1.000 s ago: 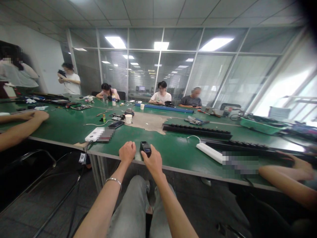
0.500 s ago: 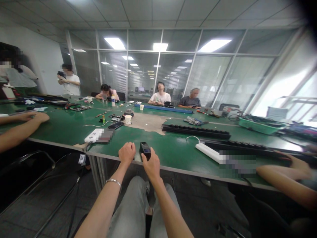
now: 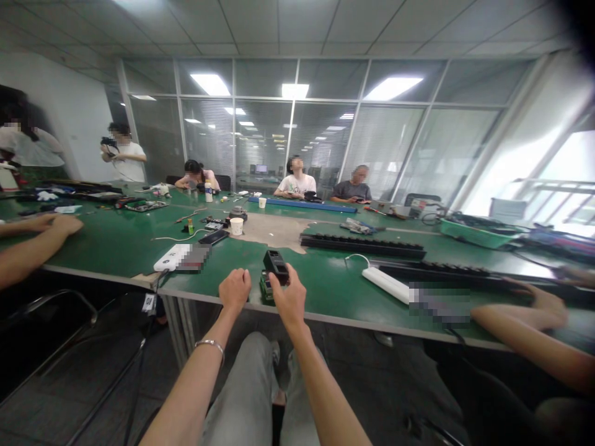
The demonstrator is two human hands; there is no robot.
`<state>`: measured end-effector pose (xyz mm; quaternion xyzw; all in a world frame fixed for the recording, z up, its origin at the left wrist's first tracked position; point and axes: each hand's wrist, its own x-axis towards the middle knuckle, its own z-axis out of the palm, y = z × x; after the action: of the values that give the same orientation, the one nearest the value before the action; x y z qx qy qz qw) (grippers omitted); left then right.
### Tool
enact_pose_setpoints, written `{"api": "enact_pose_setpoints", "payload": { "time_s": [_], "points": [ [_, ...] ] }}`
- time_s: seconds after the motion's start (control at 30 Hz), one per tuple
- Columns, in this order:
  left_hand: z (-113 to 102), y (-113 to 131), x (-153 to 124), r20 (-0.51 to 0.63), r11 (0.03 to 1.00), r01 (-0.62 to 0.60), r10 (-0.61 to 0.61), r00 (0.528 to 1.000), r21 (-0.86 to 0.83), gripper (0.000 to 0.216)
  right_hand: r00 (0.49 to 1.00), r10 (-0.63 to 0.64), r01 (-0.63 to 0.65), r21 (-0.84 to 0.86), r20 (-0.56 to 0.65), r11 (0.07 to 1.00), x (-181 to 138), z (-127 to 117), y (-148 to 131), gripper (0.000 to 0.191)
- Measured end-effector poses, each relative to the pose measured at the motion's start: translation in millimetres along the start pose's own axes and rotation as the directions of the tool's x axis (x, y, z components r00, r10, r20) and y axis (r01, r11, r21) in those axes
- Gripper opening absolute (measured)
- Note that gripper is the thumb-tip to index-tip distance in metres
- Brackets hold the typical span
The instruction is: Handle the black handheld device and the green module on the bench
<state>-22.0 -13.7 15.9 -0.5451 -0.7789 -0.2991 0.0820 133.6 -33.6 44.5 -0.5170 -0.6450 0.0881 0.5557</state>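
Observation:
My right hand (image 3: pixel 292 297) pinches a small black plastic housing (image 3: pixel 276 265) with thumb and fingers and holds it tilted just above the table. Directly beneath stands a small device with green circuit boards (image 3: pixel 266 288), partly hidden by the housing and my fingers. To the left, my left hand (image 3: pixel 235 290) lies at the table edge with its fingers curled into a loose fist. I see nothing in it, and it is apart from the device.
The green table (image 3: pixel 325 291) carries a white power bank (image 3: pixel 166 257), a black phone (image 3: pixel 214 236), a paper cup (image 3: pixel 237 227), black slotted rails (image 3: pixel 362 245), a white bar-shaped device (image 3: pixel 388 285) and a green basket (image 3: pixel 478 234). Co-workers' arms rest on both sides; several people sit or stand beyond.
My right hand has lifted the black housing up from the green circuit-board device, which now shows below it. My left hand has hardly moved. The view has shifted slightly.

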Motion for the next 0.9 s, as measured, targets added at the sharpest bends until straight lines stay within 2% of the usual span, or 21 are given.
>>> {"api": "enact_pose_setpoints", "payload": {
  "time_s": [0.13, 0.33, 0.6, 0.77, 0.9],
  "points": [
    [-1, 1, 0, 0.008, 1.0, 0.002, -0.002, 1.0, 0.002, 0.042, 0.996, 0.077, -0.077, -0.008, -0.05, 0.997, 5, -14, 22, 0.06],
    [-2, 1, -1, -0.001, 1.0, -0.014, 0.014, 1.0, 0.013, 0.042, 0.992, 0.122, -0.123, -0.189, -0.019, 0.974, -4, -20, 60, 0.064],
    [-7, 6, -3, 0.015, 0.999, 0.007, -0.008, 1.0, 0.032, 0.041, 1.0, 0.019, -0.017, -0.323, 0.001, 0.946, -6, -20, 80, 0.06],
    [-6, 6, -3, 0.009, 0.999, 0.006, -0.007, 1.0, 0.037, 0.041, 0.997, -0.073, 0.055, -0.339, -0.039, 0.939, -10, -19, 85, 0.078],
    [-3, 4, -2, -0.002, 0.999, -0.012, 0.012, 1.0, 0.04, 0.042, 0.996, -0.087, 0.07, -0.351, -0.033, 0.934, -14, -19, 84, 0.08]
  ]
}}
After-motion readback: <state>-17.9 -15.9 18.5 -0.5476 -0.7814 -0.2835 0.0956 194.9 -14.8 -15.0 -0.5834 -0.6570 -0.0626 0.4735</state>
